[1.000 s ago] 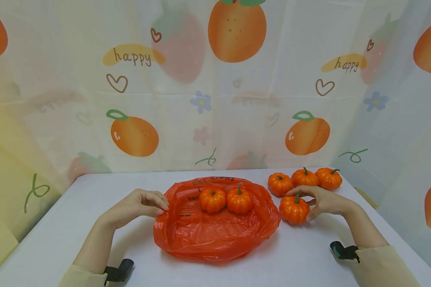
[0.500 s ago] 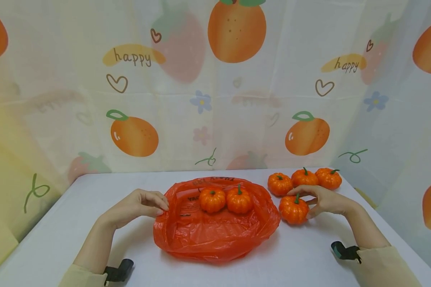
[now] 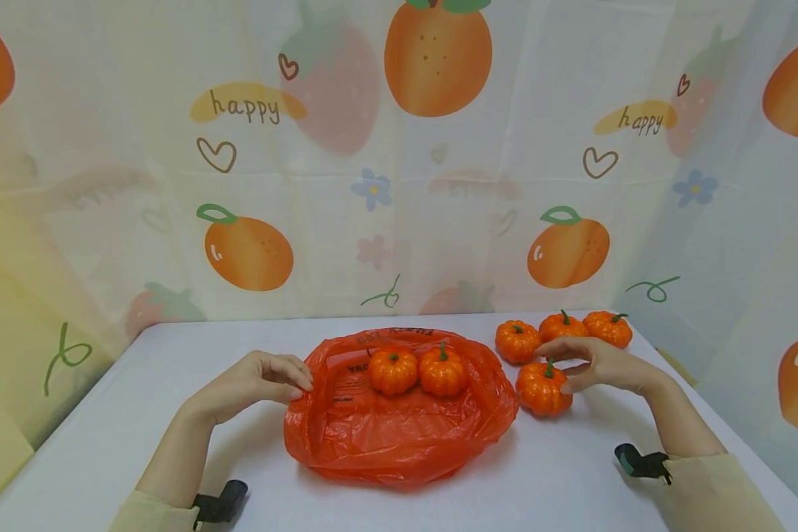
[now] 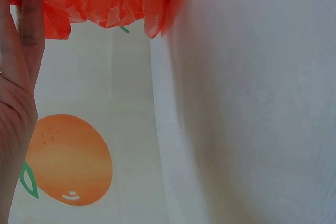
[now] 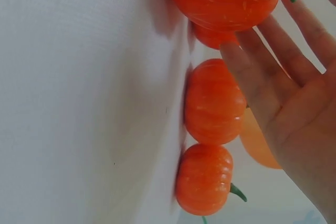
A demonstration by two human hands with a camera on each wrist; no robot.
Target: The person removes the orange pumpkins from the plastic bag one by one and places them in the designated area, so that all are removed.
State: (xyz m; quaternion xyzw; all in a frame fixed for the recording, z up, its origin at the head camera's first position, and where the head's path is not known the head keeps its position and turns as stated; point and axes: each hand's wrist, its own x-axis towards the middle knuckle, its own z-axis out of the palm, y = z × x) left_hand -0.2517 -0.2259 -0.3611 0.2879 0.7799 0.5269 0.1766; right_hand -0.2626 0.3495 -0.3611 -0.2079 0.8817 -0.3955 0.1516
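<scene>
A red plastic bag (image 3: pixel 399 443) lies with its mouth spread wide in the middle of the table. Two small orange pumpkins, a left one (image 3: pixel 394 372) and a right one (image 3: pixel 443 371), sit inside it. At the bag's left rim, my left hand (image 3: pixel 259 380) pinches the plastic between thumb and fingers; the left wrist view shows only part of this hand (image 4: pixel 18 72). Just right of the bag, another small pumpkin (image 3: pixel 544 389) stands on the table. My right hand (image 3: pixel 601 366) hovers around its upper right side, fingers fairly straight in the right wrist view; whether they touch is unclear.
Three more small pumpkins stand at the back right: a left one (image 3: pixel 518 341), a middle one (image 3: pixel 564 329) and a right one (image 3: pixel 608 329). The white table (image 3: pixel 193 347) ends at a printed curtain (image 3: pixel 439 244) behind.
My right hand has risen slightly and its fingers have shifted up around the near pumpkin, which stays on the table. The left hand and bag have not visibly moved.
</scene>
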